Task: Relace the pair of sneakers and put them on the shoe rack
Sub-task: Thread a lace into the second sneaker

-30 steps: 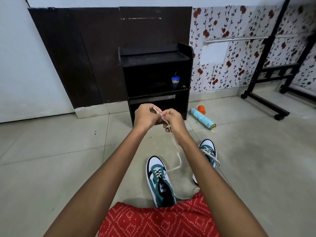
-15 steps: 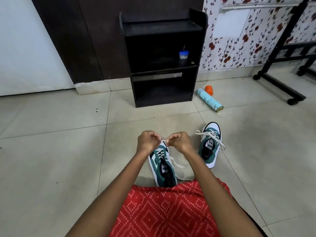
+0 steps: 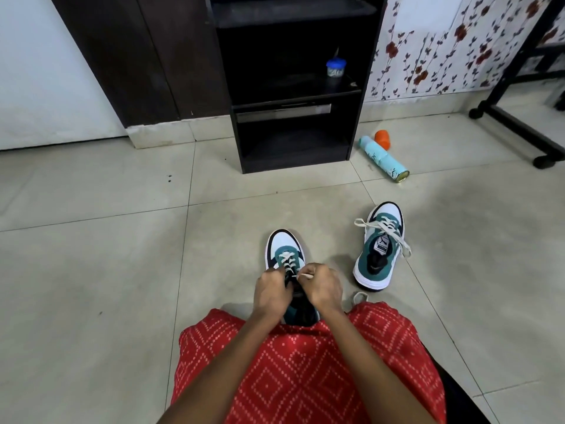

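Sneaker [image 3: 284,243], lace [image 3: 305,275] pinched by left hand [image 3: 272,291], right hand [image 3: 324,289], open floor [image 3: 91,270] to shoe rack [image 3: 293,162]

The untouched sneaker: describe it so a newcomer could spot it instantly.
Start at the black shoe rack against the wall. On the tiles before it, rightward, stands the sneaker. Unlike its twin, nobody touches it; its laces splay out.
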